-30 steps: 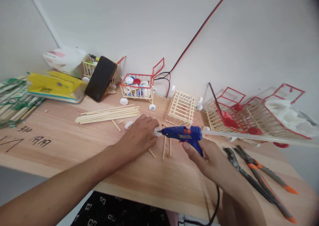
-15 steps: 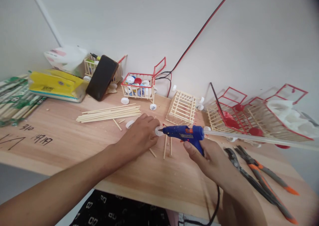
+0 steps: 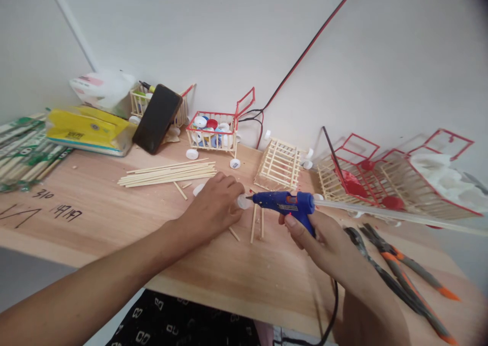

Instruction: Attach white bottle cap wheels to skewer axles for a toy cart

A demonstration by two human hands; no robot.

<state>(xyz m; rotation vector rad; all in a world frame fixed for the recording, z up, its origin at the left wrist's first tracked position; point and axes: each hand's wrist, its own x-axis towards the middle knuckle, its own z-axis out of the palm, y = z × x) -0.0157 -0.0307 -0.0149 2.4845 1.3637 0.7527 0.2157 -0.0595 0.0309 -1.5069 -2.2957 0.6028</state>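
Over the middle of the table, my left hand (image 3: pixel 215 203) is closed on a white bottle cap (image 3: pixel 242 201), its fingers wrapped around the edge. My right hand (image 3: pixel 320 234) grips a blue hot glue gun (image 3: pixel 282 203) by its handle. The gun points left, and its dark nozzle is at the cap; whether the tip touches is too small to tell. A long clear glue stick (image 3: pixel 381 212) sticks out of the gun's back end. Another white cap (image 3: pixel 198 189) lies behind my left hand, partly hidden. Loose wooden sticks (image 3: pixel 253 224) lie beneath the nozzle.
Behind my hands are a bundle of sticks (image 3: pixel 168 174), a cap-filled mini cart (image 3: pixel 211 132) and an upturned stick cart (image 3: pixel 278 165). More red-trimmed carts (image 3: pixel 346 183) and pliers (image 3: pixel 404 269) lie right. A phone (image 3: pixel 157 119) and yellow pack (image 3: pixel 89 130) stand left.
The glue gun's nozzle has drawn back slightly to the right from the cap's middle to its edge. My left hand keeps its hold on the cap, almost still.
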